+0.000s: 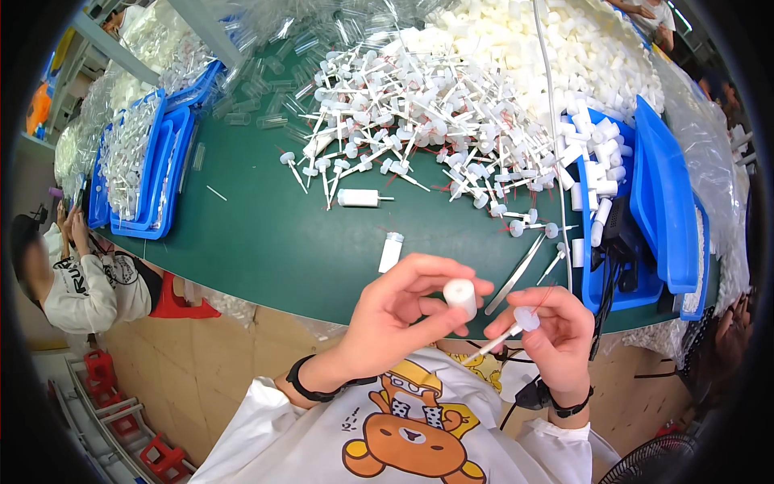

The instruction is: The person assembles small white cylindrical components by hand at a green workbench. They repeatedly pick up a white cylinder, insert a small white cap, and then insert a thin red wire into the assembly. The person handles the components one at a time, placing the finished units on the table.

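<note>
Between the thumb and fingers of my left hand (407,302) is a white foam cylinder (460,297), its end with a small hole facing up. My right hand (556,331) pinches a white stick with a round translucent cap (526,318); a thin red wire trails from the cap, and the stick points down to the left. The two parts are apart. Metal tweezers (516,273) lie on the green table (274,202) just beyond my hands. Nearby rest a small white cylinder with a clear end (391,252) and another white cylinder with a thin stem (359,198).
A heap of capped sticks with red wires (411,121) covers the table's middle. White foam cylinders (524,40) pile behind it. Blue trays (605,298) stand right, others (173,177) left. A cable (556,145) hangs across the right. A co-worker (89,274) sits left.
</note>
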Demonstrator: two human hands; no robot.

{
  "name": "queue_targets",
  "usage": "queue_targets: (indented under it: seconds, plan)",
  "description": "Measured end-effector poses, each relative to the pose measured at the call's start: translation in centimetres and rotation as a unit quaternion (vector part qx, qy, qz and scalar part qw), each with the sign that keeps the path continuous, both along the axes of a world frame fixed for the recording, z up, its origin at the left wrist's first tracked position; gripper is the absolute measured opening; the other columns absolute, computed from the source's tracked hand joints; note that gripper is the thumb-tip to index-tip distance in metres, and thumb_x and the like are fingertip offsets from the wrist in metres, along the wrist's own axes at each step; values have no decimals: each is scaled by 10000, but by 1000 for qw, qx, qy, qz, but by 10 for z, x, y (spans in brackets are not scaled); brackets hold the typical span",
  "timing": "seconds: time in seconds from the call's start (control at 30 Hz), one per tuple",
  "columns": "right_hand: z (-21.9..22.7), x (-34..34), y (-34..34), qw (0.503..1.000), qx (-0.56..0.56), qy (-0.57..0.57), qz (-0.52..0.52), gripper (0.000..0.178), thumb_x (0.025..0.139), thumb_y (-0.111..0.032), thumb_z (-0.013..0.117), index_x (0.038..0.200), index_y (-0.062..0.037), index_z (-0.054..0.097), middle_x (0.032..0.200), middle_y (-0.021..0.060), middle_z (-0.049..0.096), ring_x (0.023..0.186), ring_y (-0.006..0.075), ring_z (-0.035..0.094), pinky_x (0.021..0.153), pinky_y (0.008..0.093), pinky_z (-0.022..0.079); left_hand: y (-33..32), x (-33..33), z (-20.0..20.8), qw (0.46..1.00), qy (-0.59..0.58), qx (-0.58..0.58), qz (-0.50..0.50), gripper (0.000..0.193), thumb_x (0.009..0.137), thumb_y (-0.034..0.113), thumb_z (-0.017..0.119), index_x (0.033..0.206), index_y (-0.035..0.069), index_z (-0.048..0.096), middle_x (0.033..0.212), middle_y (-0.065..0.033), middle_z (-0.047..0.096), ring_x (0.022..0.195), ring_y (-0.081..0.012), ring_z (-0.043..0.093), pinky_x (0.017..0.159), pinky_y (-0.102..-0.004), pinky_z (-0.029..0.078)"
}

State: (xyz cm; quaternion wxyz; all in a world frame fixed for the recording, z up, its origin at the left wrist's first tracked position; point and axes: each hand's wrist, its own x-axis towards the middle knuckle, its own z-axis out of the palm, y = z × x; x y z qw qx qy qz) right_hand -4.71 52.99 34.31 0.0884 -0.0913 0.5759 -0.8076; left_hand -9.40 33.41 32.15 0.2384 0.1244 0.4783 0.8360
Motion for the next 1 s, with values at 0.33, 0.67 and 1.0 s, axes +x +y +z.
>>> queue_targets:
  seconds: [0.33, 0.67, 1.0]
  plan:
    - [-3, -6, 4, 996, 64, 59, -36, 313, 798, 50, 556, 1104, 100, 513, 1013, 194, 589, 955, 263, 594, 833, 358, 468, 0, -2, -11, 989, -69, 106, -81, 296, 922, 17, 412, 1217, 30, 400, 1142, -165, 510, 941, -183, 561, 735, -320, 509]
    - [-3, -12, 5, 963, 204, 167, -49, 323, 719, 2, 638, 1036, 43, 592, 1025, 168, 611, 903, 243, 580, 792, 339, 429, 1, -3, -3, 987, -121, 51, -97, 284, 876, -11, 504, 1143, 19, 411, 1071, -160, 547, 985, -232, 574, 768, -340, 530]
    - [-4, -15, 2, 955, 228, 167, -84, 345, 675, -36, 676, 1010, 12, 611, 1019, 127, 625, 877, 242, 568, 777, 340, 388, 2, -3, -17, 987, -88, 89, -97, 399, 824, -50, 586, 1175, 16, 409, 1099, -119, 522, 1012, -166, 552, 811, -290, 506]
